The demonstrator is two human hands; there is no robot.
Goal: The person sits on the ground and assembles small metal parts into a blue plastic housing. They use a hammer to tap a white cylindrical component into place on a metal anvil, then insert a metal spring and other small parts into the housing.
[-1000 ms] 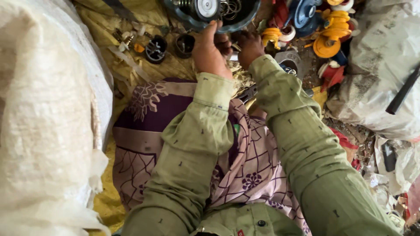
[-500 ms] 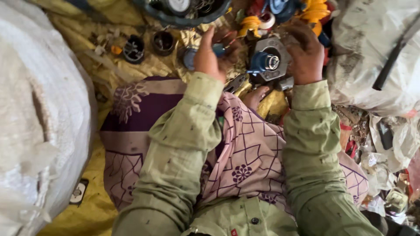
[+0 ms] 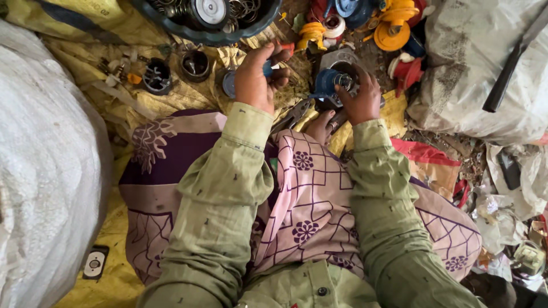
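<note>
Left hand (image 3: 256,77) is pinched around a small blue-and-white part (image 3: 269,68), right hand (image 3: 358,98) is gripping a blue spool-like piece (image 3: 329,82) over the grey metal housing (image 3: 340,59).

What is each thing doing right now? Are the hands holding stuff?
Left hand: closed on a small blue part.
Right hand: gripping a blue round part.
Basin: full of metal parts.
Pliers: lying loose.
Sack: lying slumped.
</note>
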